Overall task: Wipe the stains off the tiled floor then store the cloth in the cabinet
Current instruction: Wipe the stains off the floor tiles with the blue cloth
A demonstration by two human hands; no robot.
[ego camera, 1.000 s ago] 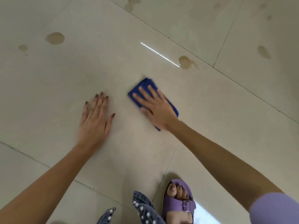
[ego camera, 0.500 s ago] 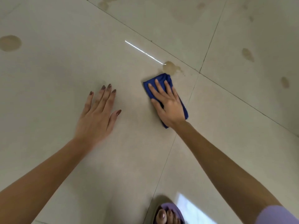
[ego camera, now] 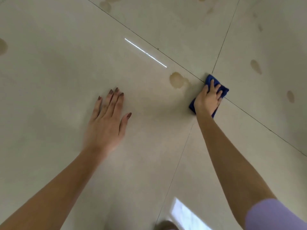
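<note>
My right hand (ego camera: 208,98) presses flat on a folded blue cloth (ego camera: 223,90) that lies on the beige tiled floor (ego camera: 66,72), right where the grout lines cross. A brownish stain (ego camera: 177,80) sits just left of the cloth, apart from it. My left hand (ego camera: 108,120) rests palm down on the floor with its fingers spread, holding nothing. More brown stains show to the right (ego camera: 255,66), lower right (ego camera: 290,96), at the far left edge (ego camera: 2,46) and at the top (ego camera: 106,4).
Dark grout lines (ego camera: 149,44) run diagonally across the floor. A bright light streak (ego camera: 145,52) and a window glare patch (ego camera: 186,213) reflect off the tiles. The tip of my foot (ego camera: 166,225) shows at the bottom edge. No cabinet is in view.
My right hand has slid the blue cloth to the right, past the stain near the grout crossing. The view has shifted forward, and my left hand stays planted on the tile.
</note>
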